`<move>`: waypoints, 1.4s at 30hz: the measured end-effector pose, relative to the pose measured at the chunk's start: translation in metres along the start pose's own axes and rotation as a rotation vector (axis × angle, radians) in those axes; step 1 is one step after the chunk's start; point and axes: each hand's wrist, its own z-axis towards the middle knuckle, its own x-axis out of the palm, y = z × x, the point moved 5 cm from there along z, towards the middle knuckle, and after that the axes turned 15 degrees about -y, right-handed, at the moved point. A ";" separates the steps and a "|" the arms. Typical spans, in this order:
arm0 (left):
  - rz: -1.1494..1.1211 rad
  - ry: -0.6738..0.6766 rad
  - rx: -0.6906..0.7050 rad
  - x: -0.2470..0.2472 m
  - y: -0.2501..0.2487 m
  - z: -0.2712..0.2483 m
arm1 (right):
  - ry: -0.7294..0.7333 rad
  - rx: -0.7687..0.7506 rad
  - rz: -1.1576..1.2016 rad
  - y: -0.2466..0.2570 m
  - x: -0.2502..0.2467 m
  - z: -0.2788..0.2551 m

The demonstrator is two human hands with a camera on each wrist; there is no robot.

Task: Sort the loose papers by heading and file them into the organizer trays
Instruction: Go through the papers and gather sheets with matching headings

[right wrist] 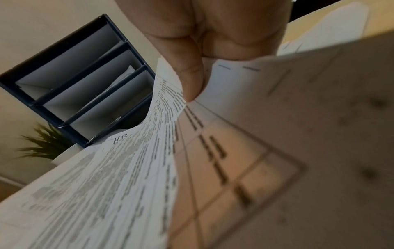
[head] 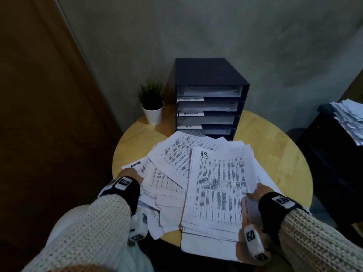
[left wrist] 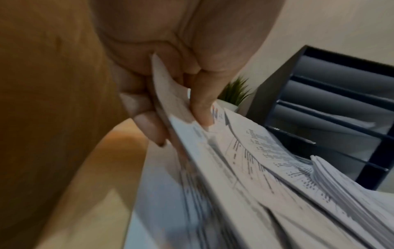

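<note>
Sorting in hand: both hands grip sheets from the loose papers.
Right hand fingers pinch the H.R sheet; left hand fingers clasp a sheaf (ADMIN-headed, apparently); next, the organizer H.R tray.

The papers cover the middle and near part of the table, reaching the foot of the organizer and overlapping its lowest slot; the 3 labelled slots above open toward the person, unobstructed; bare tabletop lies right of the papers and organizer; the plant stands just left of the organizer, narrowing the left approach; the wall closes the far side.
</note>
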 end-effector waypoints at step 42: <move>-1.172 -0.274 0.251 -0.113 -0.102 -0.052 | 0.344 -0.090 1.054 0.063 -0.046 -0.055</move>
